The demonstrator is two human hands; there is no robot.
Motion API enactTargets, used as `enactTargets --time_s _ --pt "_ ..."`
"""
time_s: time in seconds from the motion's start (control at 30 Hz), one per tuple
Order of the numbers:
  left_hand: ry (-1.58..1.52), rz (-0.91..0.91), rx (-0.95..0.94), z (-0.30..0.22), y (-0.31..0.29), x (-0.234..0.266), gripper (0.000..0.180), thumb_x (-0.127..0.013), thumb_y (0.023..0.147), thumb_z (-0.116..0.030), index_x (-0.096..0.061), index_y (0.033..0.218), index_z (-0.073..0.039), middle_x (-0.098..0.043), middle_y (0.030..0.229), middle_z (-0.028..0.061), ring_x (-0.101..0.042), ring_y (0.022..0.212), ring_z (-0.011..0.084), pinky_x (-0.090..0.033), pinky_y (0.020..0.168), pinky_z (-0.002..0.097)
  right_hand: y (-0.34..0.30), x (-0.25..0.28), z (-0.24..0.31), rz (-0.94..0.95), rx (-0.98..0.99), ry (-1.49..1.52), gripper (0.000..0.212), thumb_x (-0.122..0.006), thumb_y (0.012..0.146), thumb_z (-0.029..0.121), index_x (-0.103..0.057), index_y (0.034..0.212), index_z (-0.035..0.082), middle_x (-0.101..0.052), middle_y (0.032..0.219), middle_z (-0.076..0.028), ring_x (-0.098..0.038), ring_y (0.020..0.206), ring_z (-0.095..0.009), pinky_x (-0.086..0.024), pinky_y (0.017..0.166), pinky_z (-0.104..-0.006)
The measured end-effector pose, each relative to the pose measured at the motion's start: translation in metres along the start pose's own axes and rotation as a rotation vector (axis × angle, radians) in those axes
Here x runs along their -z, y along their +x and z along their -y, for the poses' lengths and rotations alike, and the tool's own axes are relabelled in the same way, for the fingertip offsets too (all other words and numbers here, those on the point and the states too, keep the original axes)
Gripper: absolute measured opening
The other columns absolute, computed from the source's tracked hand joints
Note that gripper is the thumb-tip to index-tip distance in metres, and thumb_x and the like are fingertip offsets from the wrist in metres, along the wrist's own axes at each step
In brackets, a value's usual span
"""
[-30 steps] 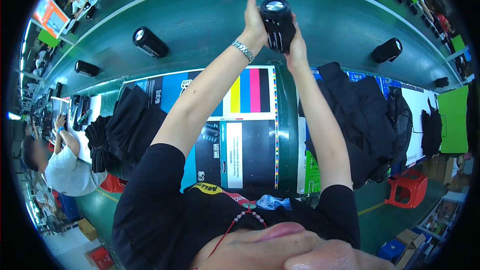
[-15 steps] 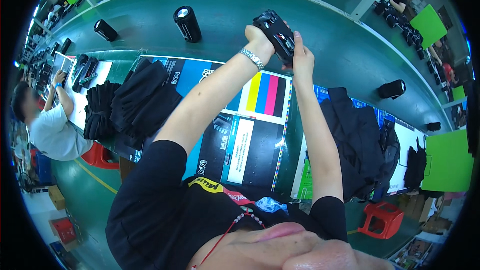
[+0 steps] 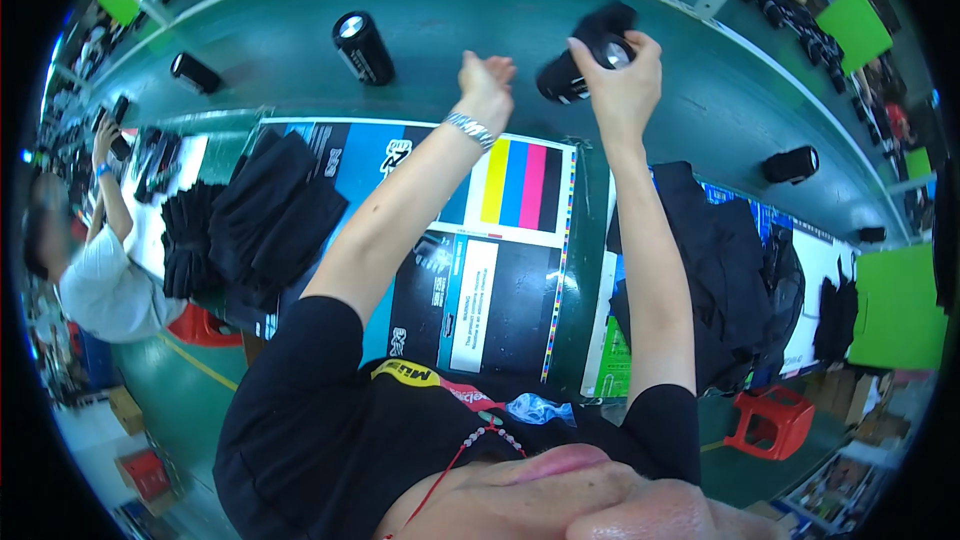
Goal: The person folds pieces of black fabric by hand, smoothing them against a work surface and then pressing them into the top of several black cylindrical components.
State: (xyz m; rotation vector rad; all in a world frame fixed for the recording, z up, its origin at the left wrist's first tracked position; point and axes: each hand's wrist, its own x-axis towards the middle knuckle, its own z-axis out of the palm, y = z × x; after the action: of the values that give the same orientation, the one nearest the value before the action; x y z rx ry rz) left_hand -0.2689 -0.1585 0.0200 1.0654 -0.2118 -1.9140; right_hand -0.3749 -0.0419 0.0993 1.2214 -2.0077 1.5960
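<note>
The right hand [image 3: 622, 75] is partly closed, thumb on one side and fingers curled on the other, and has hold of the silver-ended part of a black speaker [image 3: 563, 83]; the speaker lies tilted, its silver end under that hand and its dark body reaching out to the left of the thumb, above the green bench [image 3: 450, 25]; whether it touches the bench I cannot tell; a blurred dark flap [image 3: 612, 18] shows just beyond the right hand's fingers, and whether it belongs to the speaker is unclear.

The left hand [image 3: 486, 85] is open and holds nothing, its fingers loosely spread and slightly bent, well apart from the held speaker; a metal band [image 3: 470, 130] circles the wrist just below it; left of this hand a second speaker [image 3: 363, 48] stands on the bench, and farther left lies a third speaker [image 3: 195, 73]; to the right of the right hand and nearer the body lies a fourth speaker [image 3: 790, 164].

Nearer the body than the left hand is a printed sheet [image 3: 507, 275] with yellow, blue, pink and black stripes; left of the sheet, and left of the left forearm, sits a pile of black cloth [image 3: 275, 215]; beyond the right forearm, on its right side, is a larger heap of dark fabric [image 3: 715, 285]; farther right of that hand stand a green board [image 3: 900, 310] and, lower down, a red stool [image 3: 768, 423]; far to the left of the left hand sits a co-worker [image 3: 115, 290] in a white top.
</note>
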Motion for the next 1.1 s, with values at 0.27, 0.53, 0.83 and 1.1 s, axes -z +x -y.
enactTargets --time_s 0.27,0.53,0.83,1.1 --pt "0.635 0.679 -0.678 -0.023 -0.054 -0.051 0.036 -0.061 0.09 -0.034 -0.063 0.112 -0.006 -0.066 0.102 0.0024 -0.057 0.084 0.0094 -0.042 0.071 0.0248 -0.018 0.009 -0.031 0.052 0.095 -0.157 0.066 -0.084 0.062 0.039 -0.05 0.102 -0.001 -0.055 0.098 -0.017 -0.048 0.097 -0.034 -0.042 0.082 -0.0426" --pt "1.566 0.996 -0.685 -0.004 -0.03 -0.101 0.035 -0.063 0.088 -0.039 -0.071 0.088 -0.005 -0.057 0.067 0.003 -0.05 0.058 0.0095 -0.044 0.055 0.0236 -0.022 0.025 -0.054 0.097 0.11 -0.027 0.061 -0.076 0.074 0.031 -0.041 0.112 -0.001 -0.042 0.115 -0.02 -0.046 0.104 -0.037 -0.038 0.091 -0.0417" --pt "1.691 0.974 -0.407 -0.014 -0.038 -0.122 0.022 -0.07 0.084 -0.028 -0.069 0.081 -0.006 -0.054 0.063 -0.0007 -0.047 0.056 0.0077 -0.042 0.053 0.0235 -0.028 0.016 -0.097 0.313 -0.381 0.381 0.091 -0.081 0.066 0.044 -0.036 0.125 -0.009 -0.047 0.121 -0.025 -0.054 0.109 -0.032 -0.045 0.091 -0.0351" --pt "1.545 1.318 -1.394 0.013 -0.089 -0.103 0.016 -0.066 0.085 -0.015 -0.065 0.089 0.001 -0.061 0.074 0.009 -0.055 0.062 0.015 -0.046 0.059 0.0265 -0.008 0.027 -0.125 0.51 -0.46 0.433 0.082 -0.082 0.06 0.051 -0.055 0.113 -0.006 -0.051 0.121 -0.023 -0.055 0.109 -0.028 -0.046 0.088 -0.0336"
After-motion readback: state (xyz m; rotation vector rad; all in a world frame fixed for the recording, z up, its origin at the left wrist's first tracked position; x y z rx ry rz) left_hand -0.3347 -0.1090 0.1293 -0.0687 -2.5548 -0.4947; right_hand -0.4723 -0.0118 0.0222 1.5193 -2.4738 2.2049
